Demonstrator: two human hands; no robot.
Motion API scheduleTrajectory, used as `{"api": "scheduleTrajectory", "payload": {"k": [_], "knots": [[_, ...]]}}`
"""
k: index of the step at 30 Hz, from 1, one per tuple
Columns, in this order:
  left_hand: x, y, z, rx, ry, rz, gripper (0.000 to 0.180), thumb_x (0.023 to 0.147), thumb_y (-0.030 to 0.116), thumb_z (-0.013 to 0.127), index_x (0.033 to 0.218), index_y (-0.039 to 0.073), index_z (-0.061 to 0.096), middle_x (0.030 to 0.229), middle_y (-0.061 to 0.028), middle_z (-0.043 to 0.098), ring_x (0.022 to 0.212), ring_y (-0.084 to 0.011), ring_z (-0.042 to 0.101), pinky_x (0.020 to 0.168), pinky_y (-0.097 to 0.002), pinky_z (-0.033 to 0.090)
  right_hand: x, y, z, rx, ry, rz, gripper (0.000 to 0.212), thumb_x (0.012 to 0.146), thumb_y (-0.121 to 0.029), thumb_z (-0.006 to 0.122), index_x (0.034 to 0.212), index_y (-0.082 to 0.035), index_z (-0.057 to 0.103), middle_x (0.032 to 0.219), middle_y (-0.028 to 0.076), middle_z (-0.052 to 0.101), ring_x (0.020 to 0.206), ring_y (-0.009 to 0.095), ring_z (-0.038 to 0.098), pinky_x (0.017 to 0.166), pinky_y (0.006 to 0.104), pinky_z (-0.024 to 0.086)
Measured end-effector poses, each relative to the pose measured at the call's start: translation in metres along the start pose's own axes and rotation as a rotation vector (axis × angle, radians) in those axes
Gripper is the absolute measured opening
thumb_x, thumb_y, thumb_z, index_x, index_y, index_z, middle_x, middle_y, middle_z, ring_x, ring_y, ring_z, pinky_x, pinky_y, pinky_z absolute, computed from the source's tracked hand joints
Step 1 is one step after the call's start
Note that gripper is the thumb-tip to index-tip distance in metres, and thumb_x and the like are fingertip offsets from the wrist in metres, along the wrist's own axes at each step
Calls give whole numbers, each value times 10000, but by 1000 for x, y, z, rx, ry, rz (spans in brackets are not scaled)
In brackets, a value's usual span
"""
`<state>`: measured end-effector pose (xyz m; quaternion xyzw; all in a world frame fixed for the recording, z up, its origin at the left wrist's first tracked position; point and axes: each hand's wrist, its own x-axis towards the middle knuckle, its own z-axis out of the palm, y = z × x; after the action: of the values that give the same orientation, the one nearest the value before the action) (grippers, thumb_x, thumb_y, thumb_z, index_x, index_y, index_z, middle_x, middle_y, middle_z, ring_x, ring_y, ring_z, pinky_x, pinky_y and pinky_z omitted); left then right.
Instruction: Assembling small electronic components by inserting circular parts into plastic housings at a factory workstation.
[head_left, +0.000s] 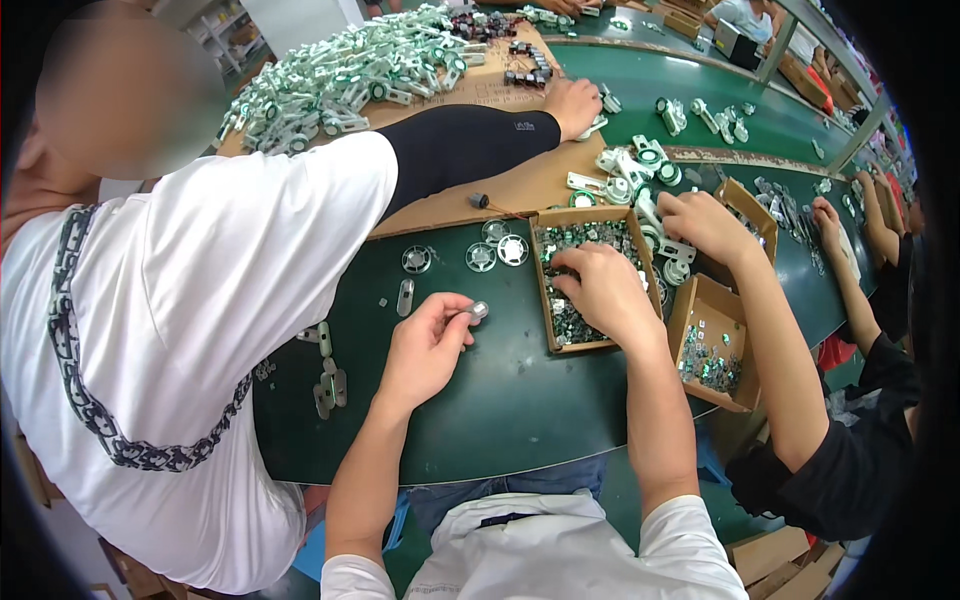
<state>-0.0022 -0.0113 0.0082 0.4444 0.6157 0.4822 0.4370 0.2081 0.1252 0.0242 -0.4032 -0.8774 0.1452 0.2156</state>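
Observation:
My left hand (430, 340) is closed in a pinch around a small grey rounded plastic piece (478, 310), held above the green table. Over a shallow cardboard box (549, 310) filled with small metallic and green parts (575, 325), my right hand (610, 290) reaches in with bent fingers. Its fingertips are close together among the parts; what they grip is too small to make out. Beyond my left hand lie several silvery spoked discs (481, 257) and an elongated grey piece (405, 297). More such grey pieces (330, 388) are clustered on the left.
At left, a person in white (230, 250) stretches a black-sleeved arm (470, 150) across cardboard toward white-green assemblies (625, 175). A heap of these assemblies (350, 80) stands behind. To the right, a co-worker's hand (705, 225) hovers near another parts box (745, 385).

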Motion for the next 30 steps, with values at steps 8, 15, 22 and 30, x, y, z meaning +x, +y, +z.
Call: {"api": "scheduleTrajectory", "payload": {"k": [8, 15, 22, 30], "knots": [[-2, 3, 7, -13, -31, -35, 144, 994, 50, 519, 1127, 11, 558, 1001, -69, 678, 774, -85, 604, 705, -238, 501, 4, -5, -10, 147, 3, 108, 127, 832, -104, 691, 932, -27, 684, 874, 146, 644, 869, 343, 632, 792, 443, 500], [-3, 4, 7, -93, -26, -67, 152, 997, 46, 510, 1137, -5, 541, 1014, -94, 682, 782, -100, 619, 721, -251, 516, 7, -2, 11, 81, -15, 33, 105, 819, -87, 687, 908, -33, 677, 846, 145, 650, 854, 344, 642, 763, 430, 510], [2, 0, 3, -215, -59, -71, 198, 1007, 74, 509, 1183, -12, 542, 1042, -110, 688, 818, -120, 638, 750, -266, 525, 8, -7, 1, 159, 5, 202, 99, 844, -71, 644, 927, -19, 634, 858, 166, 672, 825, 362, 654, 761, 452, 509], [1, -2, 4, -210, -53, -94, 189, 1008, 68, 508, 1178, -7, 543, 1038, -102, 685, 822, -115, 637, 744, -256, 521, 10, -12, -10, 225, 22, 298, 139, 859, -110, 683, 940, -9, 633, 859, 179, 688, 795, 343, 667, 724, 417, 509]]}}
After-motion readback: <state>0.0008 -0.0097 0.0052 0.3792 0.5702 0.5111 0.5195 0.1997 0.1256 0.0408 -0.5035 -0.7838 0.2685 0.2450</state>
